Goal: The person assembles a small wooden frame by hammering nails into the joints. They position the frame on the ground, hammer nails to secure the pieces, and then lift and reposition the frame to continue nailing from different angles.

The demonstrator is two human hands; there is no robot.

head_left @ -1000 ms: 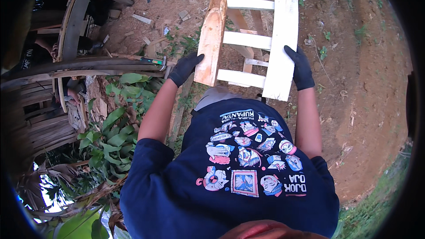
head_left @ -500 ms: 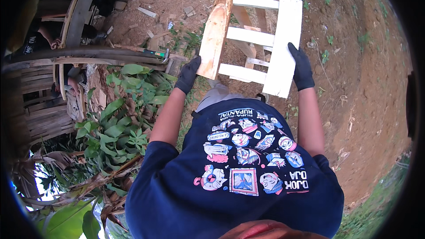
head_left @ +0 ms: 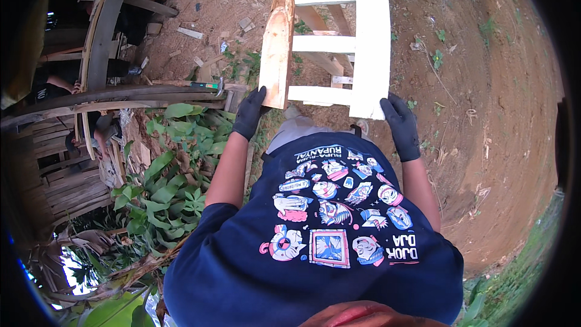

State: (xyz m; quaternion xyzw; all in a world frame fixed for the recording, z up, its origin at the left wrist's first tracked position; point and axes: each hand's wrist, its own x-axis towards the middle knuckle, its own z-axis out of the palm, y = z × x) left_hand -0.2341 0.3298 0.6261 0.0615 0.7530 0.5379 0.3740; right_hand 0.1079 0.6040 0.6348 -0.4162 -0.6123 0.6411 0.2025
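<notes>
Ahead of me is a wooden slatted frame (head_left: 371,51), like a small stool or crate. Its right board is pale and wide, its left board (head_left: 277,54) is browner with a rough edge, and several pale crosspieces join them. More brown pieces show through the gaps underneath. My left hand (head_left: 249,115), in a dark glove, grips the near end of the left board. The gloved right hand (head_left: 401,126) is closed at the near right corner of the pale board, its fingertips on the edge. Fingers beneath the wood are hidden.
A hammer (head_left: 209,85) with some green on it lies on long planks (head_left: 145,94) at the left. Beyond, another person's hand (head_left: 76,88) shows among the timber. Leafy plants (head_left: 163,181) grow near left; wood scraps (head_left: 189,33) dot the brown soil (head_left: 478,145).
The frame has shifted left and turned to stand straighter in view. My right hand has slid from the pale board's side down to its near corner; the left stays at its board.
</notes>
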